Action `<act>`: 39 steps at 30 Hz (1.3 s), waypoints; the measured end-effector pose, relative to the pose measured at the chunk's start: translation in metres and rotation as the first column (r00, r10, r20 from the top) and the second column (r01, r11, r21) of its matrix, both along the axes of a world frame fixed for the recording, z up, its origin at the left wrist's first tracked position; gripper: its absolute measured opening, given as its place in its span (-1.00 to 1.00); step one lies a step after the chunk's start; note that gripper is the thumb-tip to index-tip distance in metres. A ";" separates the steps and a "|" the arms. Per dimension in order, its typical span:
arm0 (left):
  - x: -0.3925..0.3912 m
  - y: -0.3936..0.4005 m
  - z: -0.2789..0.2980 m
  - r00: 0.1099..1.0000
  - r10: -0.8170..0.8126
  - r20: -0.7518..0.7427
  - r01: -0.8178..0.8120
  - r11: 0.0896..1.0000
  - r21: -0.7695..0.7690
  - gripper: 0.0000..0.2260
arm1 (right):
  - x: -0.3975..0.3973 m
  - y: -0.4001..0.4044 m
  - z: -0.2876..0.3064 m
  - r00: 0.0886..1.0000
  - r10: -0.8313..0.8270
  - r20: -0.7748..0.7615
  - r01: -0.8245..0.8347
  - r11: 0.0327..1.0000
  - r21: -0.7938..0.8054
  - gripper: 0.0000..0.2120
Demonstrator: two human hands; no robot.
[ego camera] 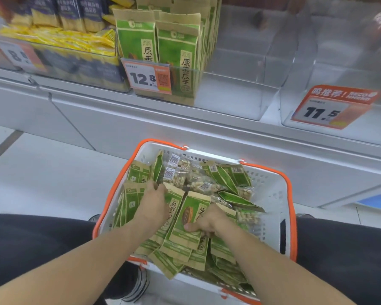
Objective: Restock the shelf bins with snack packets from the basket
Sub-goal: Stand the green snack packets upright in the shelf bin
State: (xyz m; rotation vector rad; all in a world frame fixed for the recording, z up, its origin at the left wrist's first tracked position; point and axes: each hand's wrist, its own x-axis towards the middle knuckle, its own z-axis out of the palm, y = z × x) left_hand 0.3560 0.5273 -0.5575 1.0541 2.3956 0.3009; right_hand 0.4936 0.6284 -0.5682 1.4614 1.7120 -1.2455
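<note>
L hand [154, 202] fingers curled on green-and-kraft paper snack packets [190, 219] at left side of white plastic basket w/ orange rim [271, 194] | R hand [204, 221] pinches top packet's lower edge | light, stiff-ish, slick; prob. best gripped by edges as a stack | clear shelf bin [233, 93] part full

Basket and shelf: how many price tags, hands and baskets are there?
Price tags: 3, left tag, middle tag, right tag
Hands: 2, left hand, right hand, both gripping packets
Basket: 1
Total: 6
</note>
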 end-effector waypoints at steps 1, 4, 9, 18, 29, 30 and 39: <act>0.001 0.000 0.002 0.999 0.037 0.022 -0.038 0.999 0.035 -0.71 | 0.000 -0.001 0.004 0.999 0.030 0.018 -0.031 1.000 0.004 -0.21; 0.001 0.006 0.014 0.972 0.215 0.096 -0.224 0.968 0.108 -0.64 | -0.003 -0.003 0.010 0.997 0.071 0.026 -0.072 0.996 0.055 -0.27; -0.009 0.009 0.024 0.955 0.255 0.150 -0.210 0.941 -0.266 -0.67 | -0.013 -0.011 0.020 0.985 0.171 -0.006 -0.168 0.973 0.158 -0.32; -0.075 0.039 0.094 0.901 0.182 0.393 -0.170 0.983 -0.065 -0.72 | -0.019 0.036 0.096 0.853 -0.267 -0.448 0.153 0.949 -0.274 -0.70; -0.083 0.038 0.212 0.637 -0.267 0.723 -0.051 0.921 0.385 -0.47 | -0.038 0.044 0.170 0.565 -0.008 -0.825 0.256 0.953 0.165 -0.60; -0.081 0.041 0.214 0.681 -0.286 0.674 -0.035 0.907 0.420 -0.53 | -0.040 0.042 0.174 0.564 0.020 -0.825 0.268 0.941 0.206 -0.58; -0.084 0.054 0.214 0.734 -0.323 0.597 -0.088 0.827 0.555 -0.65 | -0.039 0.050 0.185 0.489 0.005 -0.872 0.215 0.969 0.125 -0.31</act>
